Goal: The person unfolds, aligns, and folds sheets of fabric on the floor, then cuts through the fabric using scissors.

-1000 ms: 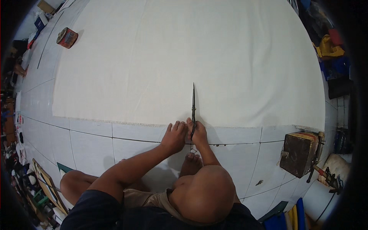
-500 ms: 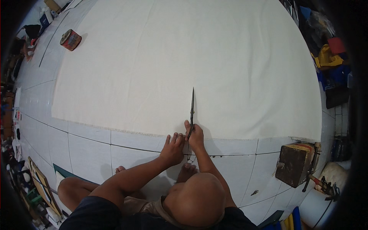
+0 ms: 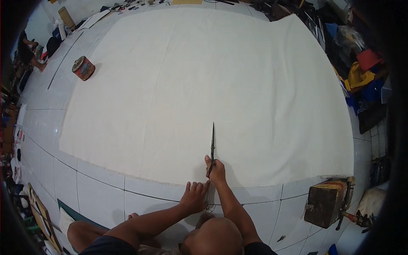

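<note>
A large cream-white cloth (image 3: 182, 93) lies spread on the tiled floor, its frayed near edge just in front of my hands. My right hand (image 3: 217, 173) is closed round the handles of dark scissors (image 3: 213, 142). Their long blades point away from me over the cloth and look closed. Beside it, my left hand (image 3: 195, 196) rests low at the cloth's near edge with fingers stretched and spread. Its index fingertip is close to the scissors' handle end; whether they touch I cannot tell. My head and knee partly cover the floor below.
A rusty red can (image 3: 83, 68) stands at the cloth's far left edge. A heavy dark block (image 3: 325, 203) sits by its near right corner. Bags and cloths (image 3: 360, 75) crowd the right side. Another person (image 3: 30, 50) is at the far left.
The view has tilted up, so everything sits lower and the cloth's far edge now shows. My hands and the scissors keep about the same place on the cloth.
</note>
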{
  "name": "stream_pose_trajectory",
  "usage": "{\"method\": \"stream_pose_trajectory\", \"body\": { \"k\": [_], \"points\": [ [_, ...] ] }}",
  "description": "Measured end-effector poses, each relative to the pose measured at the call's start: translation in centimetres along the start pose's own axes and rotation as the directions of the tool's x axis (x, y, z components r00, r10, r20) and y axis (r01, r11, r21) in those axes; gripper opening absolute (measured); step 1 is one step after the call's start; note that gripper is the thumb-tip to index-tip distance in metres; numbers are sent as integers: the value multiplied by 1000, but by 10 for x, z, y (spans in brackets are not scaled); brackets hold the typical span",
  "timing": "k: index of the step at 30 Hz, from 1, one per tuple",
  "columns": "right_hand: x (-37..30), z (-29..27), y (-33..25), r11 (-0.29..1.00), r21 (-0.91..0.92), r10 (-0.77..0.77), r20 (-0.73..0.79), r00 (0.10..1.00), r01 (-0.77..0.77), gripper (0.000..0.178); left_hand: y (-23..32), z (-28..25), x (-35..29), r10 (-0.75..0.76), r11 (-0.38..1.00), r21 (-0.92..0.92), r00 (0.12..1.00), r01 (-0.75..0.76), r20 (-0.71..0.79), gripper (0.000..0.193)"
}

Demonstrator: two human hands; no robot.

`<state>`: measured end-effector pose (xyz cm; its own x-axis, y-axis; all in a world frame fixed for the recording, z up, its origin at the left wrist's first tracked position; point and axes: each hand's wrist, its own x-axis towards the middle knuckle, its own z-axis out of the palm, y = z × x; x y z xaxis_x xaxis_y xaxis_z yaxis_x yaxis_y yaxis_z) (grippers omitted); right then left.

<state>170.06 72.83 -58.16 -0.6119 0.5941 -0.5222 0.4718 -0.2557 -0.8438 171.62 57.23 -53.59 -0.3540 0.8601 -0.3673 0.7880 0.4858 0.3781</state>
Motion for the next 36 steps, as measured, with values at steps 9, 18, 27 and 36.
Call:
{"method": "stream_pose_trajectory", "body": {
  "k": [9,18,27,36],
  "points": [
    [10,12,-6,997,65,32,-11,999,-32,47,-5,5,11,-2,1000,-18,999,1,-54,80],
    [103,18,-86,989,131,72,26,997,-75,50,-5,0,13,-1,999,-33,998,-1,-60,77],
    [123,17,-88,994,105,-20,34,999,16,51,-6,5,13,-24,999,24,999,25,-48,75],
    [209,22,-140,996,86,15,90,996,-23,58,-7,3,13,-23,998,65,999,25,-38,80]
  ]
}}
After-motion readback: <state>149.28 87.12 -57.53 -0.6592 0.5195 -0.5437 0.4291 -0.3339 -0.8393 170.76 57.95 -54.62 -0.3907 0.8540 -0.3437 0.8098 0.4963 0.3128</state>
